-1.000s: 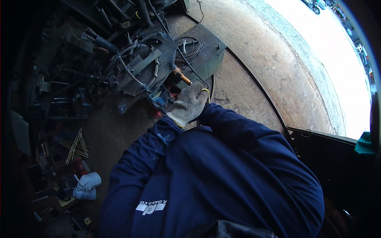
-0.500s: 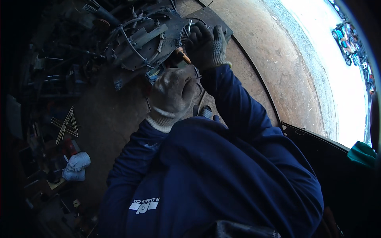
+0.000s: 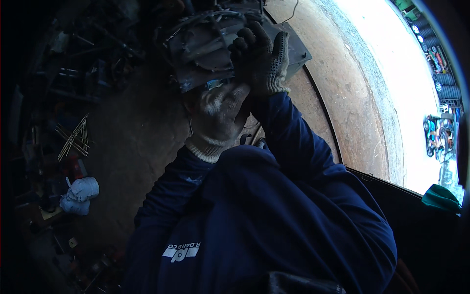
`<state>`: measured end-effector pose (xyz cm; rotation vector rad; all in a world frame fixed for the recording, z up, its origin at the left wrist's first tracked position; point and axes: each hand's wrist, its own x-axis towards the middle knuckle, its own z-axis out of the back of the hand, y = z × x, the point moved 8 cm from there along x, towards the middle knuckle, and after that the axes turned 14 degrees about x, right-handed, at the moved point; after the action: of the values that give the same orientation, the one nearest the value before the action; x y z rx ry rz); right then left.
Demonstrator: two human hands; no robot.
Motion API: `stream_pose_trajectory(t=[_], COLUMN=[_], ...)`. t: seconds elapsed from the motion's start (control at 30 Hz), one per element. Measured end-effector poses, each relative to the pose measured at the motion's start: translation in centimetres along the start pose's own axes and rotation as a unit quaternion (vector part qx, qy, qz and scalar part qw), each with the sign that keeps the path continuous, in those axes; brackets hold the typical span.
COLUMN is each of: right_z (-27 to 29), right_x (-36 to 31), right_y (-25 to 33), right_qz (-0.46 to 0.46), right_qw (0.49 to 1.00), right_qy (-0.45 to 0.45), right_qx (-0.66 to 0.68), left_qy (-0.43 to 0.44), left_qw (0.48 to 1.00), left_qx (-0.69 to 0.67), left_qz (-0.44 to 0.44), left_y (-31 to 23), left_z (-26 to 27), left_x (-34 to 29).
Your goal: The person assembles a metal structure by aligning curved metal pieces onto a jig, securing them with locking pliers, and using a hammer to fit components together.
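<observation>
We see the plate (image 3: pixel 183 81) just beyond our gloved hands, beside the box (image 3: pixel 299 52) at the top of the view. Our right hand (image 3: pixel 262 61) is turned palm up, its fingers loosely bent and no object visible in the palm. Our left hand (image 3: pixel 216 115) shows its back, with the thumb near the right wrist; its fingertips are hidden, so we cannot tell whether it grips anything, or whether the gloves touch.

Our judgement is that the knit could snag on the plate's edge if either hand swings across it, since both are so near. Our hands also block part of the view, so a knuckle could knock the small blue thing (image 3: pixel 212 84) beside the left glove.

The plate looks dark grey, dull and flat, with a straight near edge and a curved band across its top; blur and shadow hide finer detail.
</observation>
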<state>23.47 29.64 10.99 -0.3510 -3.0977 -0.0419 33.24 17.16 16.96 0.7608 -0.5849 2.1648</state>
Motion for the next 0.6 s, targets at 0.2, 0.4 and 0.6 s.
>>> stream_pose_trajectory(t=[0.2, 0.4, 0.6], right_z=[1.5, -1.6, -0.3], right_x=[-2.0, -3.5, -0.8], right_y=[-13.2, -24.1, -25.2], right_qz=[-0.077, -0.173, -0.067], right_qw=[0.996, 0.983, 0.993], right_qy=[-0.03, 0.05, 0.061], right_qx=[0.016, 0.026, -0.08], left_qy=[0.0, 0.112, 0.119], left_qw=[0.95, 0.712, 0.928], left_qx=[-0.24, -0.579, -0.171], left_qz=[0.199, 0.382, 0.31], left_y=[10.7, 18.5, 21.7], left_z=[5.5, 6.6, 7.7], left_x=[-7.2, -13.6, -12.3])
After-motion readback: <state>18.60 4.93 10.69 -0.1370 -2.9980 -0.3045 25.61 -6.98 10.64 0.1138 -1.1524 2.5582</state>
